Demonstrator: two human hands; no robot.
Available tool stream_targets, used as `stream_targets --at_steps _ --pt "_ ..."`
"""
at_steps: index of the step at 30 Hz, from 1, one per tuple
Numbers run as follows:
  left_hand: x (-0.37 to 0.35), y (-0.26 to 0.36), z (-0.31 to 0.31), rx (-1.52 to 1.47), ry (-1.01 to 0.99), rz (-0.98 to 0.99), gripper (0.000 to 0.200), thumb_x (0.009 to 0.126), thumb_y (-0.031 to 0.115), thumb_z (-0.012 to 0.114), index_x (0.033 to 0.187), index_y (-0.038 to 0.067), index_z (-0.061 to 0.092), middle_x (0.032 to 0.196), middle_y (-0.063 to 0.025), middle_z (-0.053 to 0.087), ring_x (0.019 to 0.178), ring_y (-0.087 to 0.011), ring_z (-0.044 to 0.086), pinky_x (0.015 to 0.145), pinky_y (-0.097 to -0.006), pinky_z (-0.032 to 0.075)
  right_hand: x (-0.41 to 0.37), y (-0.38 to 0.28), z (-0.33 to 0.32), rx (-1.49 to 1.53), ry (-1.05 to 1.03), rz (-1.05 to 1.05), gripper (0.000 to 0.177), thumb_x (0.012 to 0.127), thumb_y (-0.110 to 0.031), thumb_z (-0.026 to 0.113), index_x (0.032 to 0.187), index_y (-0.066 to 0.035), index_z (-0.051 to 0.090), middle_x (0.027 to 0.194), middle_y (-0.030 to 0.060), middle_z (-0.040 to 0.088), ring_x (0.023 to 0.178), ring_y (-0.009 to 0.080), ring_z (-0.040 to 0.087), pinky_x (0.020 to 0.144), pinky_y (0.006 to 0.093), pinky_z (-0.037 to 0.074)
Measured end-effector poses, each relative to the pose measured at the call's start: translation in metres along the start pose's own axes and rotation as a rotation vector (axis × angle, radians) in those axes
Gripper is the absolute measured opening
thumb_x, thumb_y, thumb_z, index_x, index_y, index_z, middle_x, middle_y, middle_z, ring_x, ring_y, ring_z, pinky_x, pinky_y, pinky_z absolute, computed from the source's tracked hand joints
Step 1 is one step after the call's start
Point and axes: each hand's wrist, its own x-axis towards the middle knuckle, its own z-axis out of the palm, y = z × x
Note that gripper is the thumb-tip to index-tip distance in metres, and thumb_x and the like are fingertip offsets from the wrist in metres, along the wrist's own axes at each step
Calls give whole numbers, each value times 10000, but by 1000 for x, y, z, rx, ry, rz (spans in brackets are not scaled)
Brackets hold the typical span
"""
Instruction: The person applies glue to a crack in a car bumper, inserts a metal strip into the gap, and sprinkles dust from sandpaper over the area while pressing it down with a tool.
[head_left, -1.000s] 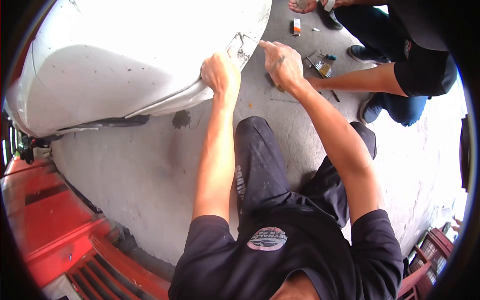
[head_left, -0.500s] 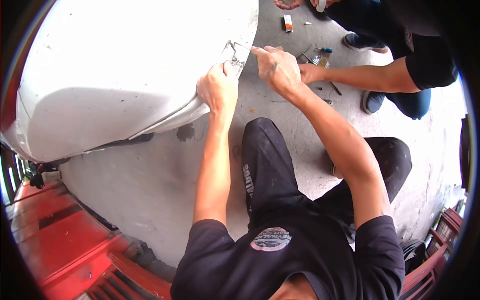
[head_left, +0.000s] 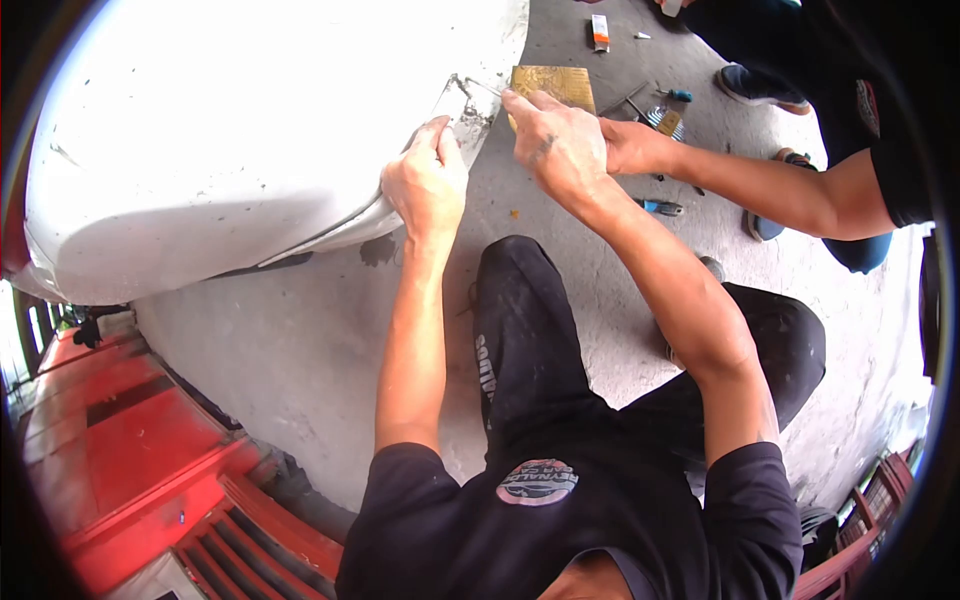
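Note:
Below the dark, damaged patch (head_left: 472,104) on the white car panel (head_left: 250,120), my left hand (head_left: 428,185) is closed at the panel's edge, its thumb and fingers pinching something too small to make out. My right hand (head_left: 560,145) is closed on a thin metal tool (head_left: 486,90), whose far end reaches the patch. Just beyond my right hand is a tan block (head_left: 552,86). A co-worker's hand (head_left: 635,147) is behind my right hand, at the block's near side; its fingers are partly hidden.
On the grey floor (head_left: 560,260) lie an orange-and-white box (head_left: 600,33), a blue-handled tool (head_left: 678,96) and another blue tool (head_left: 660,207). The co-worker's shoes (head_left: 750,86) are at the right. Red metal furniture (head_left: 150,440) stands at the lower left.
The tan block has come into fuller view beside the panel edge, with the co-worker's hand near it. A blue tool now shows on the floor below the co-worker's forearm. The view has shifted slightly.

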Motion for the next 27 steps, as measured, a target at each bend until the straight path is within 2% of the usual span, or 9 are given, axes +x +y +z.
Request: stream_targets --at_steps 11,13,15,19,20,21,22,24,27 --pt "-32 -6 1 -191 13 -88 263 1018 89 652 1209 -58 758 945 -163 819 817 -182 780 725 -346 601 13 2 -11 62 -70 18 178 883 -124 649 1044 -75 707 954 192 728 882 424 741 768 527 590" --pt "-53 -8 10 -423 -11 -316 266 1038 99 650 1207 -81 749 964 -147 819 823 -162 761 746 -336 608 15 0 -17 10 -194 112 361 913 -97 598 1237 -70 754 1105 184 769 1009 409 743 856 504 600" --pt "-79 -17 29 -666 -60 -497 300 1069 187 669 1197 -70 756 1007 -164 809 846 -197 762 798 -342 628 15 1 -15 26 -186 93 348 948 -117 593 1251 -79 760 1130 191 771 1039 413 740 878 502 599" --pt "-102 2 68 -1210 -225 -751 676 1066 455 662 1484 -65 552 1380 -242 686 1200 -301 714 1019 -449 582 16 -2 -16 28 -95 70 356 889 -99 613 1211 -80 762 1034 185 771 954 412 748 824 508 598" --pt "-102 8 74 -1313 -324 -714 804 1060 500 652 1607 -33 400 1593 -228 514 1451 -308 537 1197 -496 437 17 -3 -18 28 -110 97 359 891 -102 610 1213 -82 769 1022 191 774 943 414 751 827 506 602" --pt "-98 15 84 -1324 -315 -720 804 1060 500 652 1607 -33 400 1593 -228 514 1451 -308 537 1197 -496 437 18 -4 -19 27 -125 127 363 893 -105 608 1215 -84 776 1010 197 777 932 416 754 829 504 606" --pt "-88 28 90 -1444 -320 -629 820 1057 493 658 1627 -22 372 1643 -198 452 1506 -292 462 1238 -492 374 21 -6 -24 36 -187 187 296 1019 -183 608 1247 -109 782 1085 216 771 1018 439 737 909 488 590" --pt "-73 46 99 -1608 -313 -463 832 1057 436 669 1668 9 300 1707 -111 357 1582 -233 328 1302 -457 255 22 -7 -26 3 -198 177 295 1014 -181 608 1237 -102 784 1086 219 770 1010 439 739 908 484 591" --pt "-62 61 115 -1609 -145 -431 778 1054 366 678 1648 14 320 1643 -112 422 1536 -213 384 1276 -427 298 28 -7 -31 -11 -200 159 291 1003 -175 608 1214 -86 788 1088 228 767 996 442 740 901 479 594"
